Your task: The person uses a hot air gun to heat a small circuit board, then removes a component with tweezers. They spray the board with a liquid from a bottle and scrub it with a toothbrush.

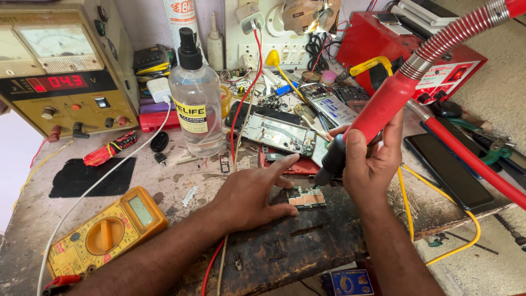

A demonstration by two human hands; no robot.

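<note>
Head view: a messy work table seen from above, with two bare hands in the middle.
Left hand: the left hand lies flat and open on the dark burnt patch of the table. Its fingers are spread out and it grips nothing. The fingertips touch the left edge of the small circuit board.
Right hand: the right hand is closed tight around the red hot air tool. The black tip of the tool points down, just above the board.
Circuit board: it lies flat on the dark patch, between the two hands.
Hose: a red hose with a metal spring runs from the tool up to the right.
Bottle: a clear spray bottle with a black top stands behind the left hand.
Meter: a yellow meter lies near the left arm.
Open phone: an open phone lies behind the hands.
Power box: a tan box with red numbers stands at the far left.
</note>
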